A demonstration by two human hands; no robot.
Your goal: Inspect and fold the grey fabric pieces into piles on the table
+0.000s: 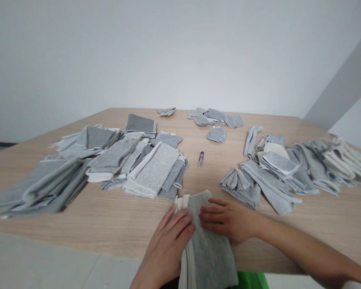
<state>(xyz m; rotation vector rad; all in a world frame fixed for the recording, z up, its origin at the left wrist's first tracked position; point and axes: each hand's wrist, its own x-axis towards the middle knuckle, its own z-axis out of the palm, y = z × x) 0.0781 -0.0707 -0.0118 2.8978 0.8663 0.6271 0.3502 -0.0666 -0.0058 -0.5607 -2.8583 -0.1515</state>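
A folded piece of light grey fabric (212, 255) lies at the front edge of the table, its lower end hanging over toward me. Along its left side show paler, whitish layered edges. My left hand (170, 243) rests on that left side, fingers stretched out over the folds. From the right, my right hand (224, 218) lies flat across the upper part of the same fabric, fingers slightly apart. Neither hand is wrapped around anything. Beyond the fabric is a small pair of purple-handled thread snips (201, 159), touched by neither hand.
Folded grey fabric stacks (156, 166) spread over the left of the wooden table (114, 224), with a larger folded bundle (48, 188) at far left. Loose grey and cream pieces (276, 164) heap up on the right. Smaller cut pieces (215, 116) lie near the wall.
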